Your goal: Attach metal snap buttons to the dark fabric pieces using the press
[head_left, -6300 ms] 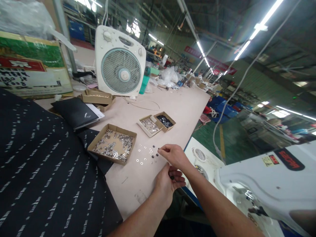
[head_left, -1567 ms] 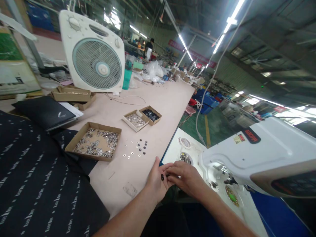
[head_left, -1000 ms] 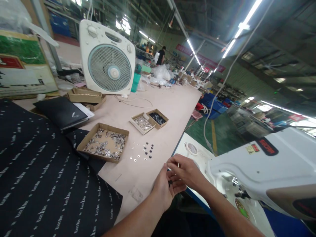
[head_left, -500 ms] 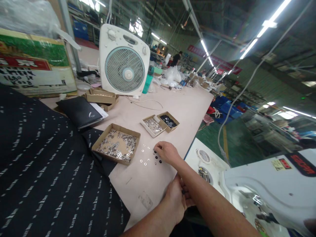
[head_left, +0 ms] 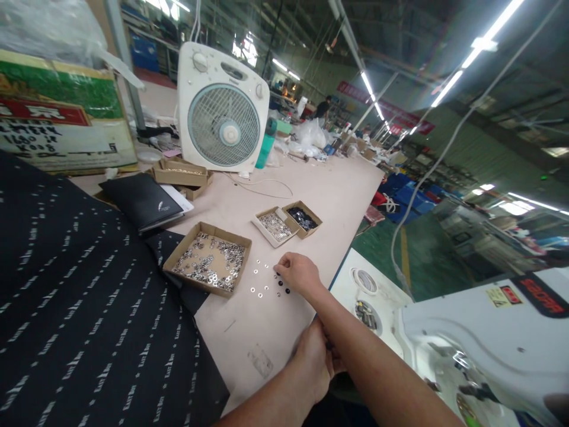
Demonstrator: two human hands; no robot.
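Note:
My right hand (head_left: 299,273) reaches over the table with thumb and fingers pinched at its surface. What the fingertips hold, if anything, is too small to make out. Close beside them lie black snap caps (head_left: 281,283) and several small silver ring-shaped snap parts (head_left: 260,295). My left hand (head_left: 315,363) is at the table's near edge, under my right forearm. Its fingers are curled and partly hidden, so their contents do not show. An open cardboard tray (head_left: 246,261) of silver snap parts lies left of my right hand.
Two small boxes, one with silver pieces (head_left: 274,226) and one with dark pieces (head_left: 302,218), lie beyond my right hand. Dark printed fabric (head_left: 111,308) covers the left side. A box fan (head_left: 224,107) stands behind; a white machine (head_left: 484,320) is at right.
My right hand has shifted very slightly left, still pinched at the table. The fingers of my left hand are a little more hidden behind the right forearm.

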